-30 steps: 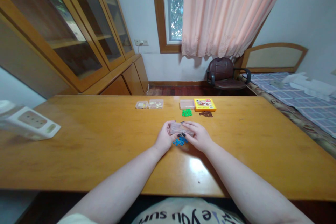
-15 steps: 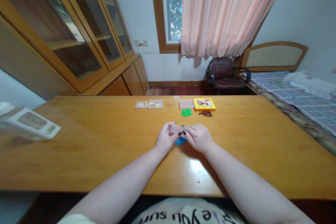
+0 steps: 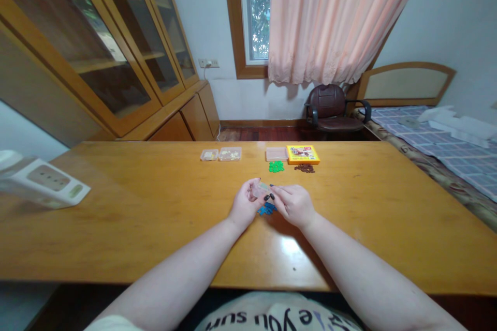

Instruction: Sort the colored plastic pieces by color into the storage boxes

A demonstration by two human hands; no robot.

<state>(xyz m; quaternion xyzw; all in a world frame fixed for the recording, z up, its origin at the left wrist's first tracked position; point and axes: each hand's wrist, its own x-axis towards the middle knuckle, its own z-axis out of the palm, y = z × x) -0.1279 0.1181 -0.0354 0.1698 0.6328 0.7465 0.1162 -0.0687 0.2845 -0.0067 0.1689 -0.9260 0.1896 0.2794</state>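
Observation:
Between my two hands, above the table, is a small clear plastic piece that looks like a bag or a little box; its exact kind is hard to make out. My left hand has its fingers curled round the left side of it. From the right, my right hand pinches its edge, and both thumbs meet close together. Just below my fingers lies a pile of small blue pieces, partly covered. Farther off are a pile of green pieces and a pile of brown pieces.
A yellow box stands beside a clear tray at the table's far side. Two clear containers with pale pieces, one a larger tray, sit left of them. A white appliance occupies the left end of the wooden table.
The clear plastic has tilted slightly between my hands and shows a little more of its surface. Both hands stay in nearly the same place.

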